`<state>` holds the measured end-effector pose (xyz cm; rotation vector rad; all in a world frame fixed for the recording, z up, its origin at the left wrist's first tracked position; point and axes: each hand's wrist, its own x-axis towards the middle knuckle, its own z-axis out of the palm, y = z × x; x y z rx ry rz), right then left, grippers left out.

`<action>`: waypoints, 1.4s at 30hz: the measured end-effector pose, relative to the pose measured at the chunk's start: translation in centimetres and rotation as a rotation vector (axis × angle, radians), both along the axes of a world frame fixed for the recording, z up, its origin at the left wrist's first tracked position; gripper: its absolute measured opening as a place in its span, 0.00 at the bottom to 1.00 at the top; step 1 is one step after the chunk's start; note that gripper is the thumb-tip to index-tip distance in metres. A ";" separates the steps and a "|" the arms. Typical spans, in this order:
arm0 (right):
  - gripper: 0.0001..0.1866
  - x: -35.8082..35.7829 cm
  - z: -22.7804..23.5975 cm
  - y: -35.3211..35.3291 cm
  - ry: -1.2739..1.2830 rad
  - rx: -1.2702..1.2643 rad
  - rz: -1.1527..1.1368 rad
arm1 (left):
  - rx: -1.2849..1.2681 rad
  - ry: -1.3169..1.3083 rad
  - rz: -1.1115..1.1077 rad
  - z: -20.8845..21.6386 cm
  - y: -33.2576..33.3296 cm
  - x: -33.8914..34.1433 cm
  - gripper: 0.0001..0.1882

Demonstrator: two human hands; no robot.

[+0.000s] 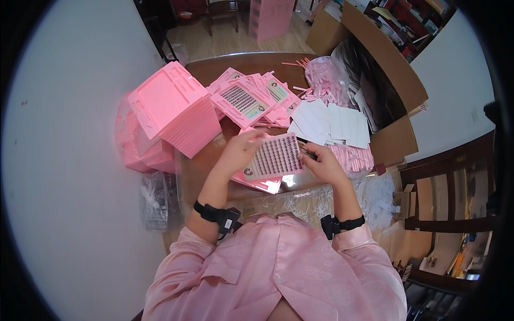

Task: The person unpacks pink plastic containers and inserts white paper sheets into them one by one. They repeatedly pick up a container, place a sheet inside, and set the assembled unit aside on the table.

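Observation:
A card of false eyelash clusters [277, 155], with dark tufts in rows, is held tilted between my two hands over the table. My left hand [243, 152] grips its left side, fingers curled at the upper edge. At its right edge, my right hand [323, 162] pinches it between thumb and fingers; something small and dark by those fingertips is unclear. Below the card lies a pink plastic tray [270, 185], partly hidden. Farther back, several pink trays with eyelash cards [246, 101] lie in a loose heap.
A tall stack of pink trays [171, 101] stands at the left. To the right are white paper sheets [326, 120], a bag of pink sticks [324, 77] and another pink bundle [353, 158]. A large open cardboard box [393, 139] borders the brown table [195, 174].

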<state>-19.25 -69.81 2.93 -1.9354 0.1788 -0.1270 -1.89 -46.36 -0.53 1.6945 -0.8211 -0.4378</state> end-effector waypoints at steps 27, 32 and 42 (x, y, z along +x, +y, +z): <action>0.21 2.9 -7.6 4.8 0.545 -0.626 -0.206 | 0.549 -0.239 0.369 -7.9 4.3 -0.5 0.13; 0.28 1.4 -7.7 3.2 0.617 -0.578 -0.321 | 0.576 -0.210 0.380 -6.3 4.0 -0.7 0.12; 0.22 -1.1 -10.8 3.8 0.560 -0.441 -0.284 | 0.310 0.029 0.299 -6.7 4.8 -2.5 0.17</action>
